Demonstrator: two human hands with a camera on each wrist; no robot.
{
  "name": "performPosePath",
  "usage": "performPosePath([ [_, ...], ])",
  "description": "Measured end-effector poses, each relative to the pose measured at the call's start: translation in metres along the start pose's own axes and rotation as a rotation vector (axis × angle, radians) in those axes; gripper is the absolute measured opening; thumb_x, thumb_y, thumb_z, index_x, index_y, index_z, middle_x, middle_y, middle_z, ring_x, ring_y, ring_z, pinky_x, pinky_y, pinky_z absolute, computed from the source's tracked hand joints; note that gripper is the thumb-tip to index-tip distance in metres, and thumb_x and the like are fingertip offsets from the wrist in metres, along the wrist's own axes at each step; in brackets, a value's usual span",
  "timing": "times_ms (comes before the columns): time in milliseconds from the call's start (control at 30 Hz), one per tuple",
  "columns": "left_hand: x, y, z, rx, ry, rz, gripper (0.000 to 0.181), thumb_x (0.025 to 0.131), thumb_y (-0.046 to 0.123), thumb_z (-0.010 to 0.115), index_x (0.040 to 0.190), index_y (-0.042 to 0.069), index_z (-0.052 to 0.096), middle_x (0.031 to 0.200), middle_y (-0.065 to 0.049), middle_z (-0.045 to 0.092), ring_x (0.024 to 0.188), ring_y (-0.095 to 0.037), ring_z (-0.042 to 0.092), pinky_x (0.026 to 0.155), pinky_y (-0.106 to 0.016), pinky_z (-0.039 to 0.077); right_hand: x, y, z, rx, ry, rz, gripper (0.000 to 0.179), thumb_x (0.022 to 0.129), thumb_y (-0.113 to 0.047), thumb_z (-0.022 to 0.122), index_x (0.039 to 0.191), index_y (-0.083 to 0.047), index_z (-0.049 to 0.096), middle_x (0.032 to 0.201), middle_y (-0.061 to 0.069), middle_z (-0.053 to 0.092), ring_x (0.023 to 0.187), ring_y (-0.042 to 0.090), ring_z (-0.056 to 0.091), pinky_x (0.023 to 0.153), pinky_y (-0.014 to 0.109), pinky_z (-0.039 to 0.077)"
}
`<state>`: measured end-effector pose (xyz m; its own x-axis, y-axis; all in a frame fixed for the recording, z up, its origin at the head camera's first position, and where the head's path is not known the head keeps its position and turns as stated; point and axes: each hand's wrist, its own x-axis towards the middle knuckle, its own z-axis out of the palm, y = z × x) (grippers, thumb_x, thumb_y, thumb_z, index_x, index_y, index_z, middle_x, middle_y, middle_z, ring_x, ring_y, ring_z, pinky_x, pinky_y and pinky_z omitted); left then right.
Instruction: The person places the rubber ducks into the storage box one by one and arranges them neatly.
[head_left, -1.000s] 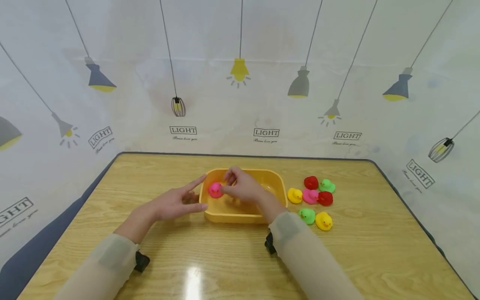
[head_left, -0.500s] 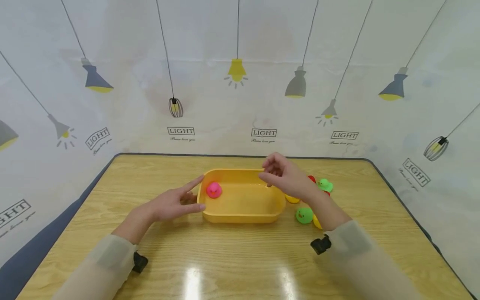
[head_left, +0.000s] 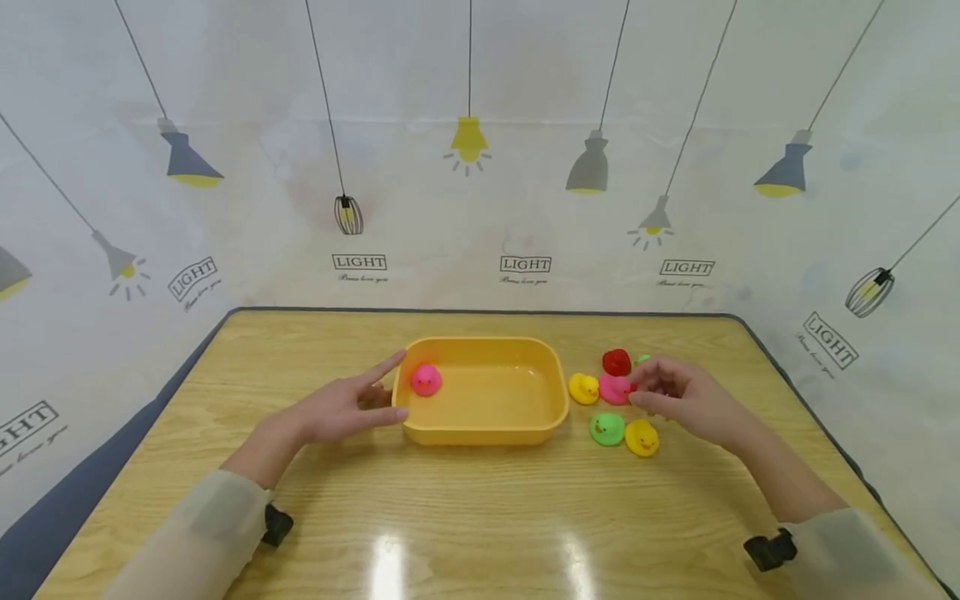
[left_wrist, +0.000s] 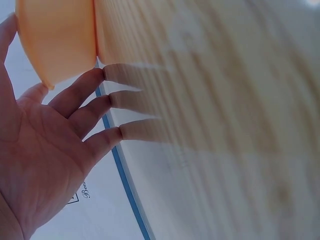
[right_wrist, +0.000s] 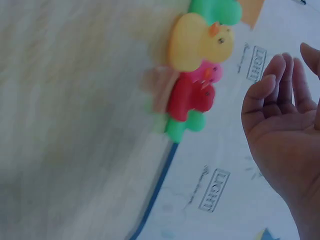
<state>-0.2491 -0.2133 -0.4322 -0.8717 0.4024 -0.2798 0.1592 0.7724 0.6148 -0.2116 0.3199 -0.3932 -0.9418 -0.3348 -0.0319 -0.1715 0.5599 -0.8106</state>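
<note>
A yellow-orange plastic tub [head_left: 480, 436] stands mid-table with one pink rubber duck [head_left: 426, 380] at its left end. My left hand [head_left: 337, 410] touches the tub's left end, its thumb and index finger spread along the rim. My right hand [head_left: 697, 402] hovers over the duck group right of the tub, fingers loosely bent and nothing between them. Near its fingertips lie a pink duck [head_left: 614, 389] and a red duck [right_wrist: 192, 97], the latter mostly hidden by the hand in the head view. A green duck [head_left: 642, 358] also shows only partly behind this hand.
Beside the tub's right end are a yellow duck [head_left: 583, 389], another red duck [head_left: 617, 362], a green duck [head_left: 607, 429] and a second yellow duck [head_left: 642, 438]. A lamp-printed backdrop [head_left: 442, 283] rises behind the wooden table [head_left: 480, 508].
My right hand has moved from inside the tub, beside the pink duck, rightward to the duck group. The pink duck stays in the tub. My left hand keeps its place at the tub.
</note>
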Motion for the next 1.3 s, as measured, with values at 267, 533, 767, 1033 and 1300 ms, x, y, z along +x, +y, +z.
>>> performPosePath([
  [267, 0.001, 0.001, -0.001, 0.024, 0.006, 0.015, 0.098, 0.096, 0.081, 0.062, 0.173, 0.056, 0.005, 0.166, -0.021, 0.054, 0.156, -0.05, 0.047, 0.126, -0.076, 0.032, -0.018, 0.034, -0.018, 0.038, -0.135, 0.081, 0.04, 0.104, -0.021, 0.077, 0.138, -0.004, 0.063, 0.107, 0.013, 0.061, 0.093, 0.026, 0.06, 0.073, 0.031, 0.055],
  [533, -0.001, 0.004, -0.003, 0.039, -0.005, 0.043, 0.1, 0.096, 0.084, 0.059, 0.173, 0.055, 0.003, 0.165, -0.023, 0.054, 0.155, -0.051, 0.048, 0.124, -0.079, 0.033, -0.018, 0.053, -0.02, 0.017, -0.261, 0.124, 0.045, 0.099, -0.018, 0.082, 0.138, -0.009, 0.062, 0.112, 0.015, 0.061, 0.098, 0.024, 0.059, 0.075, 0.029, 0.056],
  [767, -0.001, 0.004, -0.002, 0.013, -0.012, 0.03, 0.098, 0.097, 0.081, 0.062, 0.173, 0.057, 0.004, 0.167, -0.022, 0.053, 0.156, -0.051, 0.046, 0.126, -0.078, 0.031, -0.015, 0.063, -0.014, -0.002, -0.281, 0.142, 0.047, 0.098, -0.02, 0.084, 0.138, -0.009, 0.062, 0.113, 0.014, 0.062, 0.101, 0.024, 0.057, 0.08, 0.027, 0.052],
  [1033, 0.0, 0.002, 0.0, 0.002, -0.005, 0.01, 0.098, 0.096, 0.08, 0.064, 0.172, 0.058, 0.006, 0.167, -0.02, 0.053, 0.156, -0.048, 0.047, 0.126, -0.076, 0.032, -0.012, 0.065, -0.009, -0.027, -0.27, 0.164, 0.047, 0.097, -0.022, 0.086, 0.136, -0.01, 0.062, 0.109, 0.012, 0.06, 0.1, 0.025, 0.055, 0.076, 0.026, 0.05],
  [1300, -0.001, 0.0, 0.0, 0.002, -0.004, 0.021, 0.098, 0.097, 0.08, 0.063, 0.172, 0.057, 0.006, 0.166, -0.019, 0.054, 0.156, -0.048, 0.047, 0.126, -0.077, 0.032, -0.009, 0.064, -0.006, -0.04, -0.242, 0.158, 0.044, 0.098, -0.025, 0.085, 0.133, -0.01, 0.062, 0.107, 0.01, 0.06, 0.098, 0.024, 0.056, 0.074, 0.027, 0.05],
])
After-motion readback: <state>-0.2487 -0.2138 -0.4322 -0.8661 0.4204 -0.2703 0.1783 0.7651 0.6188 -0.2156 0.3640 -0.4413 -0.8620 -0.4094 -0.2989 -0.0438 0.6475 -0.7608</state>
